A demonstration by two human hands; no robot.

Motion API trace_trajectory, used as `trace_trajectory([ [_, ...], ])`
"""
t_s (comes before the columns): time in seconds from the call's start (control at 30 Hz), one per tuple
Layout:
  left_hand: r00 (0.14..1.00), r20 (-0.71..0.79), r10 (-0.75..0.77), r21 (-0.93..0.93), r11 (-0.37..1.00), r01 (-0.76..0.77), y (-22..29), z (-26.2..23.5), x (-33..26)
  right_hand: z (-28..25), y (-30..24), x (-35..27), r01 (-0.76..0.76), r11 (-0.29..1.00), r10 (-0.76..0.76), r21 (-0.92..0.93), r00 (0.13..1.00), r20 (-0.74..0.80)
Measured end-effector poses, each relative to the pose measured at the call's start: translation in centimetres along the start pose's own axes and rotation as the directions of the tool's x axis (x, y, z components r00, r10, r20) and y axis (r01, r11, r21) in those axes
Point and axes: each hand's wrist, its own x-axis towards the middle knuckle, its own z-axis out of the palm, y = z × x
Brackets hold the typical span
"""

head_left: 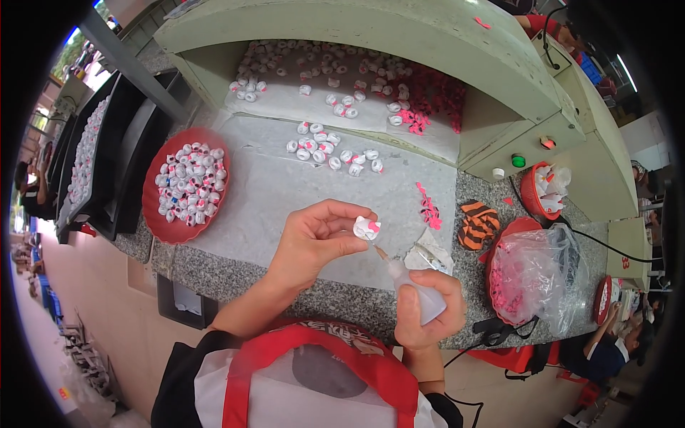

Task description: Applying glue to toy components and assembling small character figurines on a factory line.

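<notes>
My left hand (303, 246) pinches a small white figurine head (365, 229) with a pink bow-like part, holding it above the paper. Closed around a translucent squeeze bottle (424, 291) is my right hand (432, 314); the bottle's thin nozzle points up at the underside of the white piece. Whether the tip touches it I cannot tell. Beyond my hands, several more white pieces (318, 146) with pink parts lie on the white paper (271, 189). To the right is a strip of small pink parts (428, 208), near a crumpled white scrap (430, 255).
A pale green box-like machine (371, 32) arches over more white and pink pieces at the back. On the left stand a red bowl (153, 207) of white pieces and black trays (128, 157). Right are an orange-black striped cloth (478, 225), a red basket (531, 196) and a plastic-covered bowl (492, 285).
</notes>
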Motion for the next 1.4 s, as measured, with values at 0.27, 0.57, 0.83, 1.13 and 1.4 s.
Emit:
trace_trajectory([
  [0.27, 0.999, -0.04, -0.021, 0.028, 0.999, 0.022, -1.9, -1.6, 0.7, 0.0, 9.4, 1.1, -0.659, 0.609, 0.715, 0.442, 0.697, 0.055],
  [0.57, 0.995, -0.096, 0.003, 0.049, 0.999, 0.001, -2.0, -1.8, 0.3, 0.7, 17.7, 6.9, -0.175, 0.57, 0.587, -0.803, 0.77, 0.249],
  [0.83, 0.987, -0.068, 0.148, 0.137, 0.981, -0.138, -2.8, 0.5, 1.1, 1.0, 3.8, 3.5, -0.474, 0.88, 0.446, 0.024, 0.845, 0.295],
  [1.13, 0.954, 0.055, 0.296, 0.25, 0.921, -0.3, -2.3, 0.3, 0.1, 1.4, 2.4, 3.2, -0.504, 0.863, 0.486, -0.023, 0.819, 0.304],
  [1.4, 0.994, 0.107, 0.014, -0.015, 1.0, -0.012, -1.4, 0.0, 0.4, 1.0, 2.5, 3.1, -0.524, 0.845, 0.474, 0.108, 0.827, 0.303],
])
